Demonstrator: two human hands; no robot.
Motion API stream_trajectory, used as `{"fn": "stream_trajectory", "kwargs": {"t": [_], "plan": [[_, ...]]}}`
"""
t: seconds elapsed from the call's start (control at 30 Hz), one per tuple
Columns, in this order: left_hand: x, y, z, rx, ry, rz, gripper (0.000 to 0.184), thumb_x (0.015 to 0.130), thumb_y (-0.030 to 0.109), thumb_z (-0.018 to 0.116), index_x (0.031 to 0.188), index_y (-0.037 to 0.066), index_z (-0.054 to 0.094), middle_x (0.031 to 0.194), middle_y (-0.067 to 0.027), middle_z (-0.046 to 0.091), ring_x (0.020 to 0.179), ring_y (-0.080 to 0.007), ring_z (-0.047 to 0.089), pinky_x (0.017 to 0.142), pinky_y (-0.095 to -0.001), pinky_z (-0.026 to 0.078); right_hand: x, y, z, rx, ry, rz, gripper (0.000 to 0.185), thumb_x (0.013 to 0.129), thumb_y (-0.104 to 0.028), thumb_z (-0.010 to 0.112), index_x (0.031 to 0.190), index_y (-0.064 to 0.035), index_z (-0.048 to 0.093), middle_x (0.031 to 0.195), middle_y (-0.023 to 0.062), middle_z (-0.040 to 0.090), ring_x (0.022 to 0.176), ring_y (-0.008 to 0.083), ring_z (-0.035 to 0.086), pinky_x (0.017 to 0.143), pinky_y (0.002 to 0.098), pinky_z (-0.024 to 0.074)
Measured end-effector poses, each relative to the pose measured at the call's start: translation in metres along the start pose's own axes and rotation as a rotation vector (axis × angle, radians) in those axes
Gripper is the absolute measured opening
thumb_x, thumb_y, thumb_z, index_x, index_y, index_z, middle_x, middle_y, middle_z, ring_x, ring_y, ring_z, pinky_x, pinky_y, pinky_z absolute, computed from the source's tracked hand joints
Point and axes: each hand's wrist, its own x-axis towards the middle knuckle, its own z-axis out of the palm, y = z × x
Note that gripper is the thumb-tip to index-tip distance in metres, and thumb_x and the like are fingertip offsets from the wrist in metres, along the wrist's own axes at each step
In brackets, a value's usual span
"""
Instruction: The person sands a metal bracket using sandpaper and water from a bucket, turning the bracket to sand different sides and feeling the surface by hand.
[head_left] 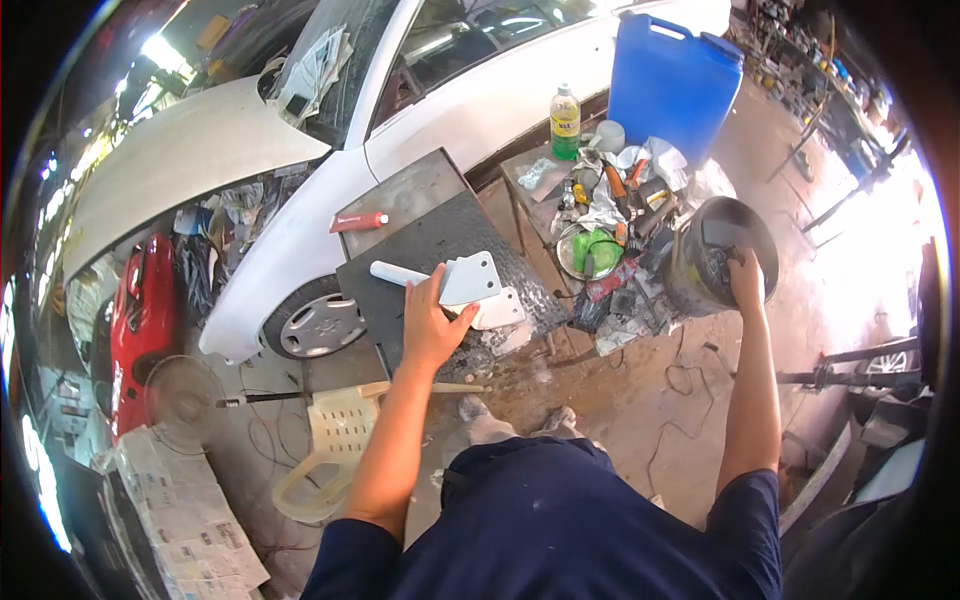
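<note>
My left hand (432, 330) is closed on a flat white piece with holes (472, 278), which has a pale rod-like handle (398, 273) sticking out to the left. A second white plate with holes (500, 308) shows just below it, over the dark tabletop (415, 248). My right hand (745, 282) reaches over the rim into a dark bucket (690, 280). Its fingers are mostly hidden against dark contents, so their grip cannot be made out. A red tube with a cap (358, 222) lies on the tabletop beyond my left hand.
A white car (300, 210) stands ahead. On a cluttered side table are a bottle with green liquid (565, 122), a blue jerrycan (672, 88), tools and crumpled paper (603, 212). A cream plastic chair (340, 440) lies lower left. A fan (183, 400) and cables (685, 400) are near.
</note>
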Motion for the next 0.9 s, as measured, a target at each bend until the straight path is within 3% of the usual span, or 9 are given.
{"fn": "stream_trajectory", "kwargs": {"t": [0.07, 0.2, 0.37, 0.4, 0.5, 0.63, 0.67, 0.83, 0.9], "plan": [[0.014, -0.01, -0.022, -0.122, -0.198, 0.044, 0.104, 0.079, 0.05, 0.086, 0.157, -0.001, 0.038, 0.147, -0.0239, 0.058, 0.141, -0.0392, 0.051, 0.125, -0.0612, 0.023, 0.008, 0.014, 0.002, -0.021, 0.061, 0.012, 0.042, 0.093, -0.024, 0.067, 0.13, -0.0048, 0.062, 0.119, 0.0251, 0.071, 0.113, 0.046, 0.067, 0.097, 0.0493, 0.052], [0.04, -0.04, -0.026, -0.126, -0.429, 0.061, 0.115, 0.072, 0.058, 0.088, 0.159, 0.001, 0.038, 0.154, -0.0231, 0.053, 0.147, -0.0366, 0.047, 0.127, -0.0605, 0.017, 0.009, 0.02, 0.007, -0.191, -0.136, -0.034, 0.038, 0.09, -0.02, 0.065, 0.125, -0.006, 0.069, 0.116, 0.0262, 0.072, 0.111, 0.0457, 0.069, 0.095, 0.0502, 0.0534], [0.051, -0.035, -0.038, -0.124, -0.541, 0.083, 0.11, 0.072, 0.058, 0.087, 0.157, 0.003, 0.044, 0.153, -0.0209, 0.054, 0.146, -0.0328, 0.048, 0.127, -0.056, 0.02, 0.022, 0.009, 0.001, -0.287, -0.187, -0.026, 0.037, 0.085, -0.016, 0.064, 0.119, -0.0077, 0.075, 0.113, 0.0262, 0.073, 0.109, 0.0445, 0.07, 0.096, 0.0502, 0.054], [0.05, -0.038, -0.039, -0.126, -0.565, 0.09, 0.108, 0.072, 0.058, 0.086, 0.156, 0.003, 0.045, 0.152, -0.0204, 0.055, 0.145, -0.0321, 0.049, 0.126, -0.0546, 0.022, 0.005, -0.027, -0.006, -0.063, -0.003, 0.14, 0.038, 0.085, -0.016, 0.062, 0.12, -0.0067, 0.074, 0.115, 0.0259, 0.073, 0.109, 0.0444, 0.07, 0.095, 0.0511, 0.0539], [0.048, -0.04, -0.04, -0.154, -0.542, 0.091, 0.104, 0.073, 0.059, 0.083, 0.154, 0.004, 0.047, 0.147, -0.0199, 0.058, 0.139, -0.0313, 0.053, 0.122, -0.0504, 0.029, -0.025, -0.09, -0.008, -0.111, 0.19, -0.117, 0.034, 0.088, -0.014, 0.063, 0.118, -0.0031, 0.074, 0.106, 0.0235, 0.076, 0.1, 0.0384, 0.074, 0.088, 0.0444, 0.0554], [0.031, -0.044, -0.033, -0.107, -0.488, 0.099, 0.11, 0.073, 0.068, 0.079, 0.156, 0.005, 0.045, 0.146, -0.0195, 0.058, 0.139, -0.0309, 0.053, 0.12, -0.049, 0.032, -0.151, -0.25, 0.032, 0.05, -0.196, -0.213, 0.036, 0.091, -0.029, 0.074, 0.117, -0.0052, 0.073, 0.101, 0.0196, 0.075, 0.092, 0.0341, 0.072, 0.082, 0.0438, 0.0549], [0.029, -0.047, -0.034, -0.133, -0.487, 0.127, 0.105, 0.076, 0.067, 0.078, 0.155, 0.005, 0.048, 0.146, -0.019, 0.059, 0.139, -0.0319, 0.053, 0.119, -0.049, 0.033, -0.183, -0.291, 0.048, 0.07, -0.347, -0.102, 0.037, 0.09, -0.028, 0.075, 0.118, -0.0034, 0.073, 0.1, 0.0187, 0.075, 0.092, 0.0289, 0.072, 0.082, 0.0422, 0.0551], [0.062, -0.073, -0.038, -0.582, -0.616, -0.044, 0.081, 0.098, 0.066, 0.058, 0.149, 0.003, 0.056, 0.139, -0.0195, 0.066, 0.135, -0.0369, 0.058, 0.113, -0.0445, 0.043, -0.259, -0.314, 0.181, 0.041, -0.162, -0.273, 0.043, 0.096, -0.022, 0.069, 0.134, -0.0041, 0.057, 0.122, 0.0231, 0.069, 0.107, 0.0482, 0.067, 0.089, 0.0538, 0.0538], [0.071, -0.064, -0.037, -0.456, -0.523, -0.054, 0.064, 0.107, 0.058, 0.043, 0.139, 0.006, 0.064, 0.13, -0.0187, 0.071, 0.125, -0.0377, 0.064, 0.104, -0.0429, 0.05, -0.273, -0.334, 0.182, -0.082, -0.155, -0.192, 0.047, 0.096, -0.022, 0.069, 0.137, -0.0063, 0.054, 0.131, 0.023, 0.064, 0.116, 0.0484, 0.064, 0.093, 0.0555, 0.053]]}}
